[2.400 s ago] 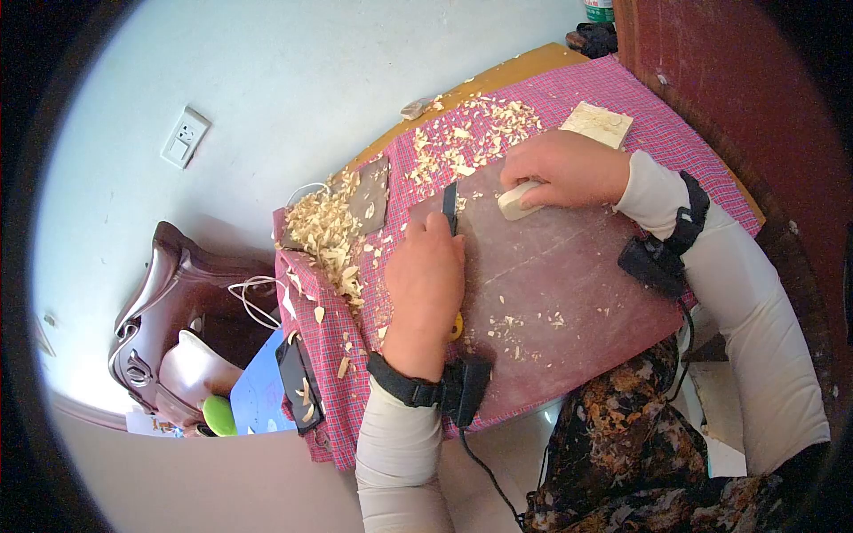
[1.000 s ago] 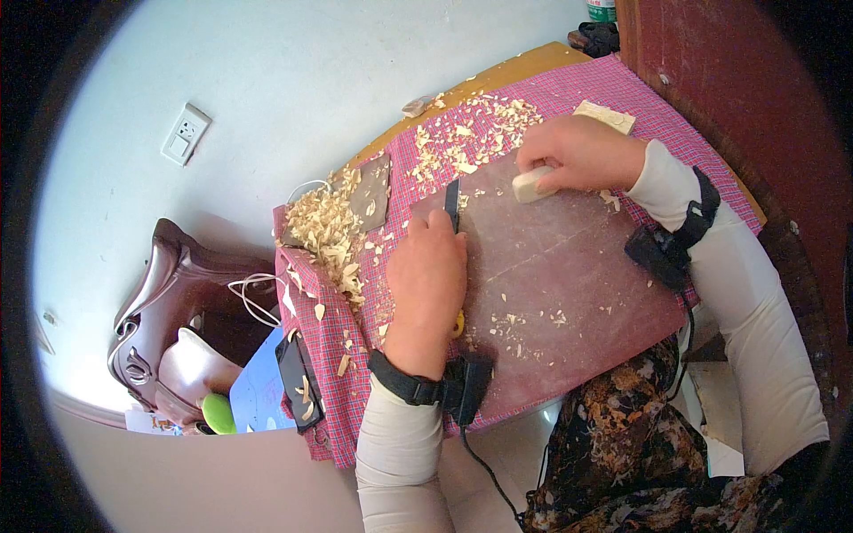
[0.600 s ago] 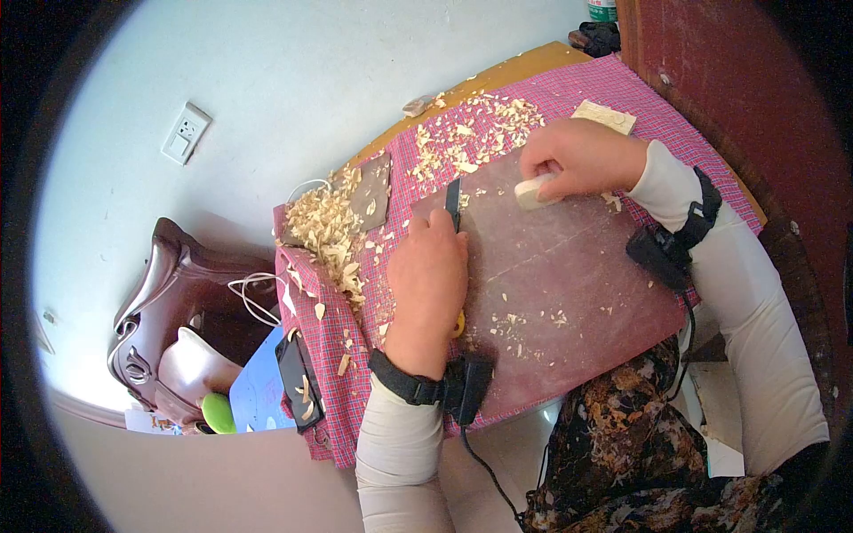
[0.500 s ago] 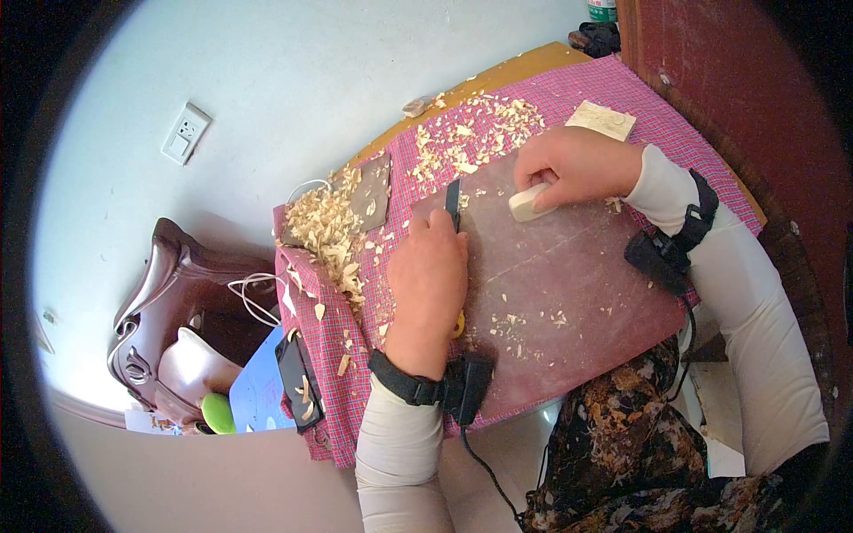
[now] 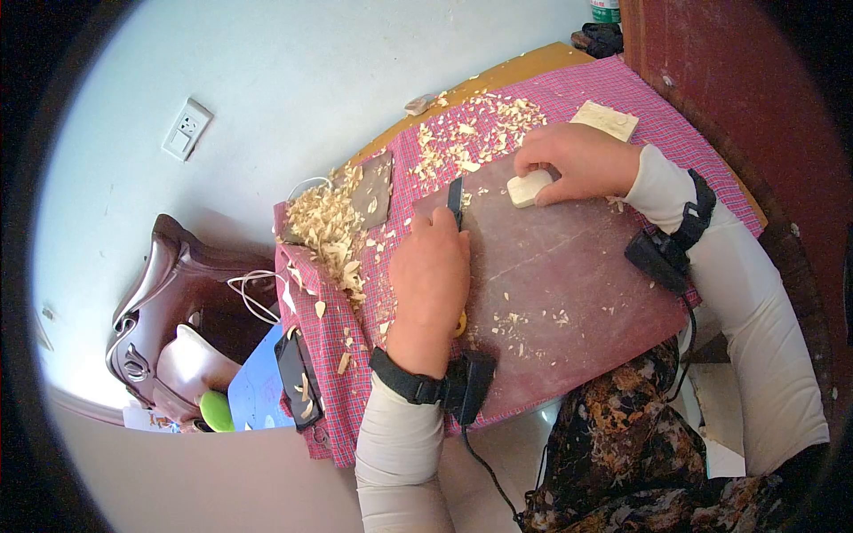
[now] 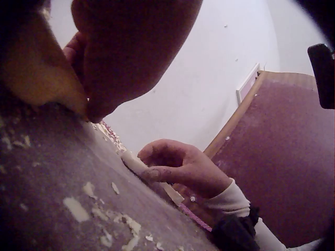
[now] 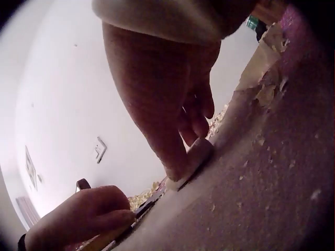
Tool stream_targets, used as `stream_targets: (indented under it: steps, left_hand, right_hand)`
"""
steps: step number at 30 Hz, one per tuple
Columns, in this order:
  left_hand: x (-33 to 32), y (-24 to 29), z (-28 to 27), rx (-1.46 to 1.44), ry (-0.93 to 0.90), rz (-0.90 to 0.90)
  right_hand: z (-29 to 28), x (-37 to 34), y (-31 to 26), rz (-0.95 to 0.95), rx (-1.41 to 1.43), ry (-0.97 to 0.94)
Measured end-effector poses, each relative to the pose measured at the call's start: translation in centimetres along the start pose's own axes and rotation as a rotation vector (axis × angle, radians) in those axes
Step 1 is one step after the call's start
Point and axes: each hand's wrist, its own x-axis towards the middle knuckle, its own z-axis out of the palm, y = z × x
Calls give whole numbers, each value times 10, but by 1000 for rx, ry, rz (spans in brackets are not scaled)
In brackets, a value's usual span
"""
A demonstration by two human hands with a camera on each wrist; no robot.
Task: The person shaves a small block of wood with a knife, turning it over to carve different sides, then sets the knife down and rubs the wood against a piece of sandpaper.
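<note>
In the head view my right hand pinches a small pale wooden block with rounded corners between thumb and fingers. The block lies at the far part of a dusty reddish-brown board; the right wrist view shows its lower edge right at the board's surface. To the left, my left hand rests on the board's left edge, holding a utility knife. The knife's dark blade points away past the fingers, and a bit of yellow handle shows under the palm; most of the handle is hidden.
Wood shavings heap at the left, with more scattered behind the board. A second wood piece lies beyond my right hand. A phone sits on the checked cloth near the left edge. A wall borders the back.
My right hand has shifted slightly right with the block, moving it a little back and forth and tilting it; its broad face now shows more. The left hand and knife have stayed in place.
</note>
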Motion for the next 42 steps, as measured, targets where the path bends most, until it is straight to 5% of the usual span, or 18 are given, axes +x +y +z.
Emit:
stream_targets:
  steps: [18,24,33,36,42]
  left_hand:
    - [0,0,1,9,1,2]
    - [0,1,0,16,-8,-8]
    - [-1,0,1,-4,4,7]
    - [0,0,0,-2,-4,2]
    - [-4,0,1,14,-9,4]
  right_hand:
    - [-16,-4,-9,134,-13,-132]
    - [2,1,0,-48,-22,-18]
    - [-12,-1,-6,134,10,-163]
    - [0,0,1,-85,31,-7]
    - [-13,-4,-8,140,-8,-139]
